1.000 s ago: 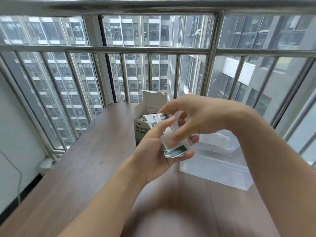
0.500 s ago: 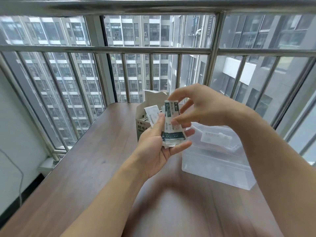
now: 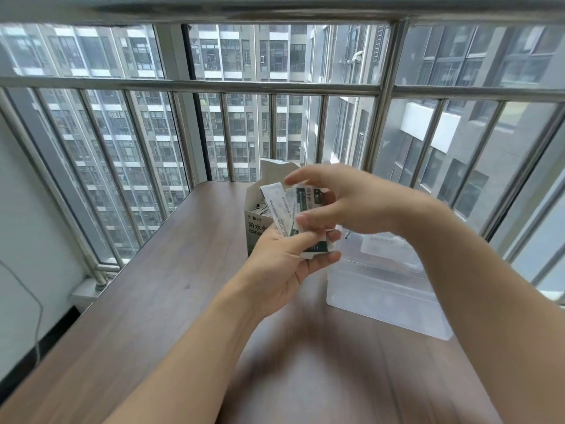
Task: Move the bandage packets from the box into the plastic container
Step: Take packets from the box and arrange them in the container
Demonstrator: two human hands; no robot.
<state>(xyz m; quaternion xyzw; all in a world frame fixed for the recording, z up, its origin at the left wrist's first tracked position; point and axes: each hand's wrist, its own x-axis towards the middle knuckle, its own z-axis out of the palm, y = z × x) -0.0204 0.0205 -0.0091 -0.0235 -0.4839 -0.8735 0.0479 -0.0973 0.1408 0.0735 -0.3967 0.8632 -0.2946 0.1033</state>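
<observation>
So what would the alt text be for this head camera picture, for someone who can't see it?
Two bare hands hold a fanned bunch of bandage packets above a wooden table: the left hand grips them from below, the right hand pinches one. Behind them stands an open cardboard box, with a clear plastic container to its right.

Wooden table by the railing

The brown table bears an open cardboard box and, just beside it, a clear plastic container.
</observation>
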